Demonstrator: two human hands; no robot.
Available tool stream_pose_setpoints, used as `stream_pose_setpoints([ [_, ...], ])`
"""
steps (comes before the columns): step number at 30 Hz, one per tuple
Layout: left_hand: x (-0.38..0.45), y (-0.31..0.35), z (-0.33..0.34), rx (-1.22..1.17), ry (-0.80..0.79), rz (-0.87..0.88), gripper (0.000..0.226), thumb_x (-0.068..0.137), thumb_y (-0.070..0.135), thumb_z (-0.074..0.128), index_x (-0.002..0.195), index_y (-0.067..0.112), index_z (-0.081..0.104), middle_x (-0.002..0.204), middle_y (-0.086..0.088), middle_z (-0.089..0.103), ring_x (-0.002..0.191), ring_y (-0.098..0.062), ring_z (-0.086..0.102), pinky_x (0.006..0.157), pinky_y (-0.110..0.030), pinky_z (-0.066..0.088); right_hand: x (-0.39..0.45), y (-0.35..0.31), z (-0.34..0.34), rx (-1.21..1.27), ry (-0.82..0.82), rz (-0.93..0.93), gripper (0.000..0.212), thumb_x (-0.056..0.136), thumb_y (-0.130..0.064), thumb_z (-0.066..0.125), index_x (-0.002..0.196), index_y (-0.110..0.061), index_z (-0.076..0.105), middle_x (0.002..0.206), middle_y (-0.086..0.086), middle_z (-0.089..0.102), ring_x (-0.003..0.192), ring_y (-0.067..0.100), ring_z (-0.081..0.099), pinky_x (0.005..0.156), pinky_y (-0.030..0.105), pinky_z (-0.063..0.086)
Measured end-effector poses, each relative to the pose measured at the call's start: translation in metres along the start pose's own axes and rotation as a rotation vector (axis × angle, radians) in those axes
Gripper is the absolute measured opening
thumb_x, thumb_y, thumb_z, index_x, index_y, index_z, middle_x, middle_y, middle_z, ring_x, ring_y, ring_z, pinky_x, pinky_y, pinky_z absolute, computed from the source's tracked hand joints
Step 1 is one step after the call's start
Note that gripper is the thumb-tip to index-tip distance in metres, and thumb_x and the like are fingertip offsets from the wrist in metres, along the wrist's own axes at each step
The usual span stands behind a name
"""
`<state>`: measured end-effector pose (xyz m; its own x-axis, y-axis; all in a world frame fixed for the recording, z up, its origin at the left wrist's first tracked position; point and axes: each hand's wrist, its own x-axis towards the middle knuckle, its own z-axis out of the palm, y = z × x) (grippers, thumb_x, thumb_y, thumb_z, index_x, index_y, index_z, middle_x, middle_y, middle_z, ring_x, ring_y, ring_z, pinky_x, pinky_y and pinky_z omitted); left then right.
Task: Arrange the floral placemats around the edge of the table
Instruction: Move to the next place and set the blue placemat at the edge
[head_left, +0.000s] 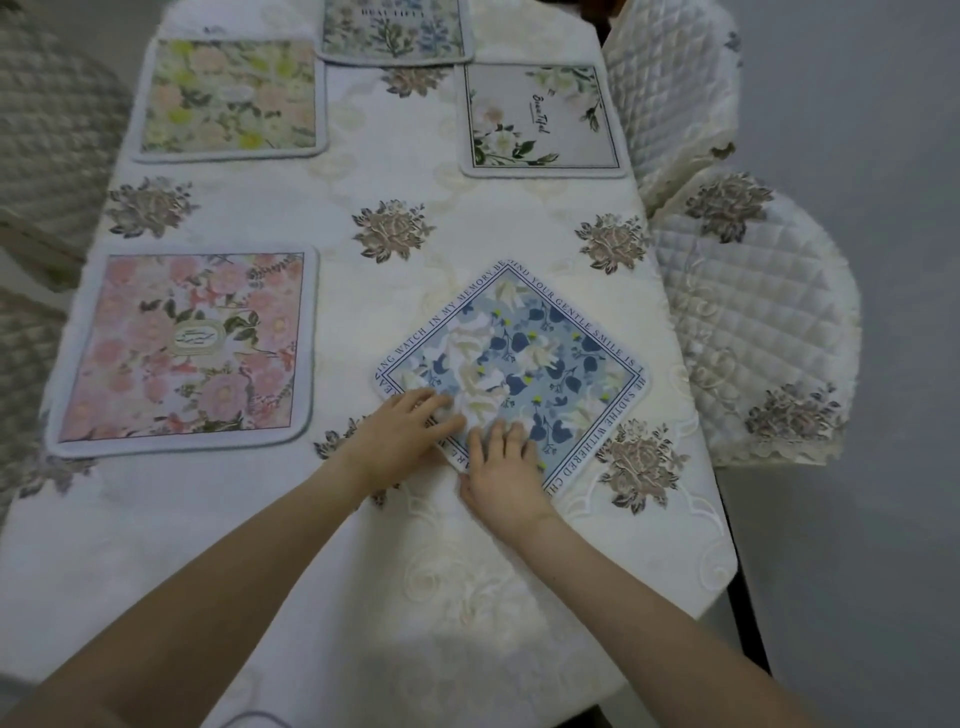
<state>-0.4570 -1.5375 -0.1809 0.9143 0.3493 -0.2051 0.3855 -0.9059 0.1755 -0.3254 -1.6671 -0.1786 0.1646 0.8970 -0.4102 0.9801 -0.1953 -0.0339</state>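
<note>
A blue floral placemat (524, 358) lies turned like a diamond on the near right of the table. My left hand (402, 434) presses flat on its near-left corner, fingers spread. Beside it, my right hand (506, 467) rests palm down on the near corner. A pink floral placemat (187, 348) lies square at the left edge. Farther back are a yellow-green placemat (231, 98) at the left, a grey placemat with white flowers (540, 119) at the right, and a blue-green placemat (395, 28) at the far end.
The table (363, 597) wears a cream tablecloth with embroidered brown flowers. Quilted cream chair covers (753, 322) stand close along the right side, and another chair back (670, 88) is farther off. Woven chairs (47, 156) line the left.
</note>
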Motion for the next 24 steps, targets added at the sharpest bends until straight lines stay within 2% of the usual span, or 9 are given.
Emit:
stream_pose_setpoints([
  [2,0.0,0.003,0.004,0.046,-0.024,-0.023,0.052,0.092,0.016,0.05,0.141,0.025,0.034,0.154,-0.013,0.028,0.141,-0.037,0.024,0.111,-0.047,0.028,-0.001,-0.003,0.0,-0.044,0.01,0.031,0.056,0.101,-0.029,0.028,0.144,0.004,0.017,0.145,0.039,0.027,0.13,0.059,0.027,0.102,0.065,0.034],
  [4,0.001,0.007,0.006,0.067,-0.038,-0.047,0.052,0.093,0.015,0.048,0.142,0.024,0.033,0.155,-0.015,0.026,0.141,-0.039,0.022,0.113,-0.048,0.025,-0.001,-0.006,0.006,-0.05,-0.015,0.006,0.051,0.101,-0.013,0.024,0.142,0.011,0.006,0.144,0.044,0.019,0.13,0.063,0.019,0.104,0.068,0.028],
  [6,0.0,0.013,0.004,0.067,-0.04,-0.059,0.05,0.092,0.016,0.053,0.14,0.022,0.039,0.152,-0.016,0.032,0.139,-0.043,0.028,0.111,-0.05,0.029,0.0,-0.007,0.009,-0.085,-0.018,-0.007,0.051,0.099,-0.003,0.024,0.141,0.013,0.001,0.144,0.046,0.014,0.13,0.065,0.015,0.104,0.069,0.025],
  [9,-0.003,0.022,0.002,0.039,0.027,-0.097,0.053,0.078,0.012,0.071,0.129,0.018,0.055,0.137,-0.019,0.053,0.124,-0.046,0.048,0.097,-0.053,0.047,0.0,0.003,0.008,-0.115,-0.01,-0.048,0.052,0.099,-0.003,0.023,0.142,0.011,-0.002,0.147,0.043,0.012,0.133,0.062,0.012,0.106,0.069,0.023],
  [13,0.001,0.04,0.006,0.005,0.004,-0.188,0.053,0.093,0.018,0.053,0.142,0.025,0.035,0.151,-0.014,0.036,0.138,-0.038,0.033,0.107,-0.049,0.036,-0.004,0.04,0.001,-0.181,-0.007,-0.188,0.052,0.101,-0.006,0.022,0.144,0.006,-0.004,0.15,0.037,0.01,0.138,0.054,0.011,0.109,0.067,0.021],
  [18,0.023,0.066,0.004,0.027,0.125,-0.184,0.06,0.08,0.01,0.068,0.135,0.023,0.048,0.136,-0.018,0.054,0.125,-0.037,0.051,0.101,-0.049,0.044,-0.007,0.11,-0.019,-0.224,-0.036,-0.303,0.053,0.095,-0.008,0.006,0.145,0.003,-0.003,0.153,0.034,0.007,0.141,0.05,0.005,0.113,0.064,0.014],
  [20,0.032,0.074,0.004,-0.001,0.151,-0.235,0.065,0.082,0.004,0.063,0.139,0.028,0.041,0.144,-0.023,0.043,0.132,-0.042,0.04,0.108,-0.053,0.034,-0.007,0.136,-0.026,-0.249,-0.056,-0.319,0.055,0.092,-0.008,0.003,0.146,0.002,-0.004,0.153,0.034,0.005,0.142,0.048,0.003,0.114,0.063,0.012],
  [22,0.043,0.084,0.008,-0.027,0.094,-0.28,0.071,0.089,0.003,0.051,0.145,0.036,0.023,0.154,-0.023,0.021,0.142,-0.041,0.019,0.115,-0.051,0.018,-0.005,0.159,-0.027,-0.276,-0.067,-0.331,0.058,0.089,-0.009,0.001,0.146,0.002,-0.005,0.153,0.033,0.004,0.142,0.047,0.003,0.114,0.063,0.011],
  [24,0.055,0.095,0.009,-0.056,0.026,-0.305,0.075,0.091,0.002,0.044,0.145,0.041,0.01,0.158,-0.02,0.008,0.145,-0.039,0.006,0.117,-0.05,0.01,-0.003,0.177,-0.026,-0.3,-0.073,-0.334,0.055,0.096,0.0,0.017,0.146,0.001,-0.006,0.154,0.033,0.002,0.142,0.048,0.001,0.114,0.063,0.01],
])
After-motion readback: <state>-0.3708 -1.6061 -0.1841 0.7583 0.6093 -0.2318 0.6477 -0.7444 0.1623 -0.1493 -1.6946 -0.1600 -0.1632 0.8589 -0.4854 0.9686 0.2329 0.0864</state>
